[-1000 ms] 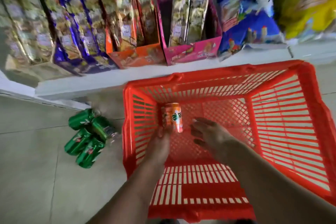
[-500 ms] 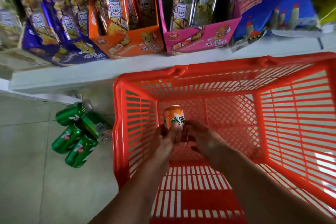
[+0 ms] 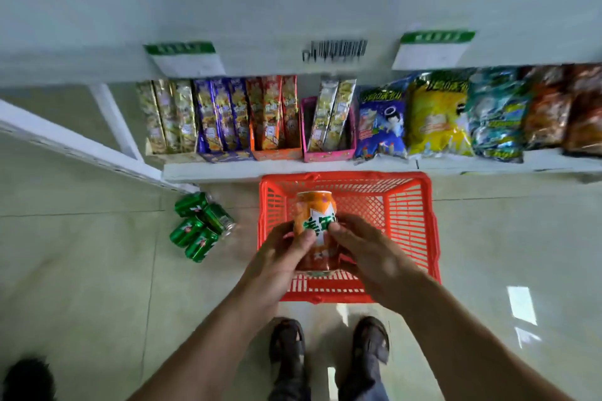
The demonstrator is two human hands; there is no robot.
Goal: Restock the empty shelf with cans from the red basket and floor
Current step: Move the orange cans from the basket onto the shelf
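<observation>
Two hands: both on one orange can, held above the red basket, roughly over its middle.
Left hand: fingers curled round the can's left side, thumb laid across the front label.
Right hand: fingers curled round the can's right side, thumb on the label just beside the other thumb.
Can pose: tilted, top end pointing away toward the lower shelf, bottom end nearest the person.
Can vs grip: sits between the two palms; top third sticks out clear beyond the fingers.
Hidden: can's lower sides and back covered by fingers; basket floor under the can mostly blocked by hands, contents there cannot be told.
Hard to read: label print partly under the thumbs; price tags on the upper shelf edge are blurred.
Cut off: snack bags at far right run off frame; dark shape at bottom left corner unclear.
Green cans: 4, lying on their sides in a cluster on the floor, left of the basket, apart from it, near the shelf corner.
Orange cans: 1.
Baskets: 1, on the floor against the lower shelf front.
Snack boxes: 4 display boxes in a row on the lower shelf.
Snack bags: at least 4, right of the boxes.
Feet: 2, in dark sandals, just behind the basket.
</observation>
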